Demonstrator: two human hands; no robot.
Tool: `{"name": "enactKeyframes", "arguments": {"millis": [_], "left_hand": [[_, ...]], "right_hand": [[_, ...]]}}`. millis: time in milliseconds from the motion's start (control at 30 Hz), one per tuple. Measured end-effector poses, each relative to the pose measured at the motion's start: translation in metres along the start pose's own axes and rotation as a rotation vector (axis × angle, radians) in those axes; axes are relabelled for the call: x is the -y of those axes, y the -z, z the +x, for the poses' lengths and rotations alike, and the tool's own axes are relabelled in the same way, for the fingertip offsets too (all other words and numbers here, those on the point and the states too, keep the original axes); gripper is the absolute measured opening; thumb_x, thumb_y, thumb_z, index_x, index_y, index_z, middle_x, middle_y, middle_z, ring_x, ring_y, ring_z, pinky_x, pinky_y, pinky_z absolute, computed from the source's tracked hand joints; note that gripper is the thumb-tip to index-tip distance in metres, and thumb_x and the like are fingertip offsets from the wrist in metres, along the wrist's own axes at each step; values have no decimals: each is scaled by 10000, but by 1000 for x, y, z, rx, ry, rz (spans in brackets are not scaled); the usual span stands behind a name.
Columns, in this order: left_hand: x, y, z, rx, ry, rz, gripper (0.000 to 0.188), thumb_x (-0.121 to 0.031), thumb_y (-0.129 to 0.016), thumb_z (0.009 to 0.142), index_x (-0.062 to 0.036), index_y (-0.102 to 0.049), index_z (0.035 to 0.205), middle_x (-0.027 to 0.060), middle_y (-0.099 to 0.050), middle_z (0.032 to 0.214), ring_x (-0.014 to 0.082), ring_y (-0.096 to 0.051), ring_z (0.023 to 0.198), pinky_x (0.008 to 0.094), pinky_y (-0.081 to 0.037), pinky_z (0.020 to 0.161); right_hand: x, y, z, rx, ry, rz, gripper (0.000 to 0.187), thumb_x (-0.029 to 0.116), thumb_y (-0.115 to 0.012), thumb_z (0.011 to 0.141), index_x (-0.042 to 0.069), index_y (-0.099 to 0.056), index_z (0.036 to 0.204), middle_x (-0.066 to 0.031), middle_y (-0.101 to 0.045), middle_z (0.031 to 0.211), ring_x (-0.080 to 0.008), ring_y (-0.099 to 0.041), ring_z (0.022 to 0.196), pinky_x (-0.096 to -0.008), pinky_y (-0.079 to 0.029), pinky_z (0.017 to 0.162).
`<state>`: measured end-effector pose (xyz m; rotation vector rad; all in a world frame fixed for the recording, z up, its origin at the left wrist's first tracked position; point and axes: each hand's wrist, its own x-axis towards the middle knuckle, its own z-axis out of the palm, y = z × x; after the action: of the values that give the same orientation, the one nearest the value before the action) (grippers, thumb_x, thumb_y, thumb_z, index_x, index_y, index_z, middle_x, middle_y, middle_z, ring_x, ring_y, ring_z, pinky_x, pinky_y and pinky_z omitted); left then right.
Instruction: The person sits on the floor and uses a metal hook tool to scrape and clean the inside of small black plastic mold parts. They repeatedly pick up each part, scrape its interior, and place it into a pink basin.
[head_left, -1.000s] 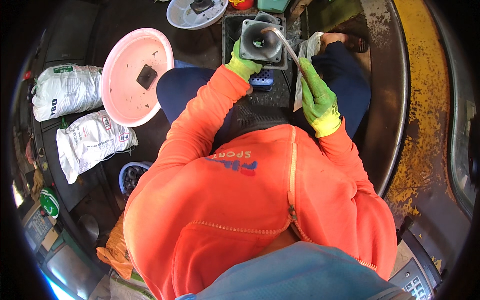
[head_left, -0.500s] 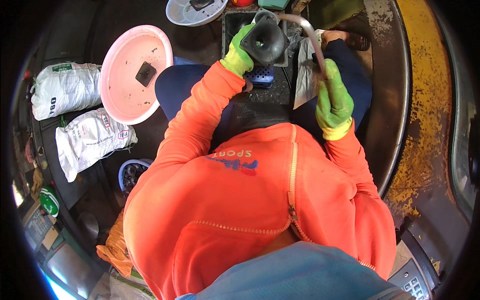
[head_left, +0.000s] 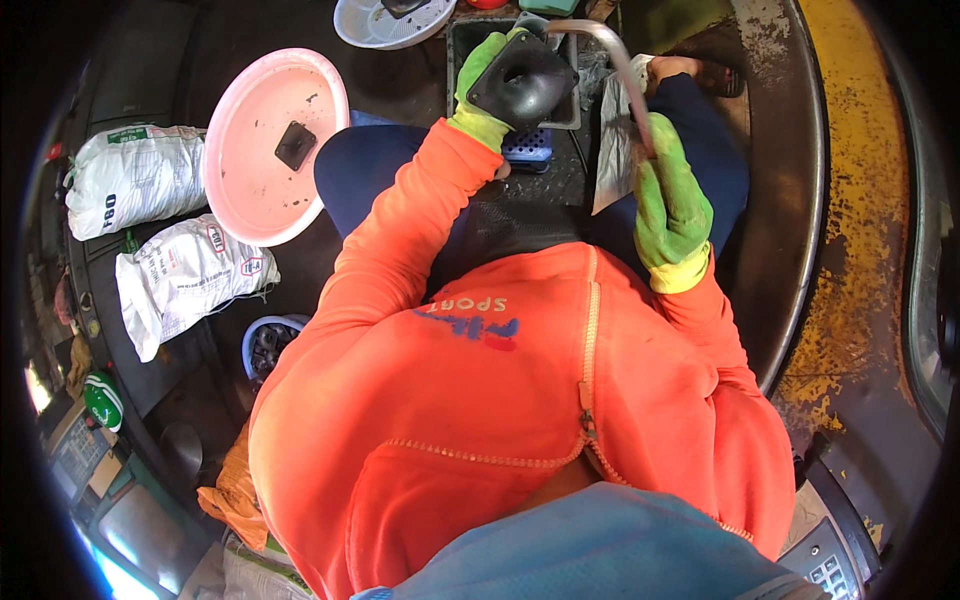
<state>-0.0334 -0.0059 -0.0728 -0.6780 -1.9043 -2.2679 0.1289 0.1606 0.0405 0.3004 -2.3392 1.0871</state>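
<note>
My left hand (head_left: pixel 474 92), in a green and yellow glove, grips a black horn-shaped part (head_left: pixel 532 92) with a square flange. Its wide mouth is turned up and toward me. My right hand (head_left: pixel 676 205), gloved the same way, is closed around the lower end of a long curved, shiny strip (head_left: pixel 622 62) that looks like a bent blade. The strip arches up and left, and its far tip is at the upper edge of the horn part. Whether the tip touches the part I cannot tell. My left fingers are partly hidden behind the part.
A pink basin (head_left: pixel 250 110) at the left holds a black square part (head_left: pixel 295 146). Two white sacks (head_left: pixel 140 180) lie beyond it. A blue bucket (head_left: pixel 248 345) holds dark parts. Ahead are a white basket (head_left: pixel 350 25), a dark tray (head_left: pixel 458 45) and a blue perforated basket (head_left: pixel 528 150).
My left hand has tilted the horn part and moved it slightly left, so its mouth faces another way. The right hand, with the curved strip, has shifted only slightly.
</note>
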Motion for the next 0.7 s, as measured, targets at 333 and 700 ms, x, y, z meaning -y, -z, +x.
{"name": "enactKeyframes", "arguments": {"millis": [333, 700], "left_hand": [[3, 13, -2, 129, 171, -17, 388, -189, -731, 725, -66, -620, 1077, 95, -651, 1014, 205, -640, 922, 324, -525, 784], [-13, 10, -2, 148, -29, 362, 369, -141, -774, 661, -72, -645, 1000, 75, -672, 878, 217, -655, 817, 297, -517, 751]], "right_hand": [[-12, -6, -1, 83, 70, -66, 444, -50, -553, 827, 13, -527, 1266, -196, -624, 1113, -314, -655, 898, -338, -521, 738], [-15, -13, -5, 148, -111, 6, 444, -49, -539, 858, 13, -501, 1296, -180, -609, 1166, -288, -622, 1045, -303, -490, 858]]}}
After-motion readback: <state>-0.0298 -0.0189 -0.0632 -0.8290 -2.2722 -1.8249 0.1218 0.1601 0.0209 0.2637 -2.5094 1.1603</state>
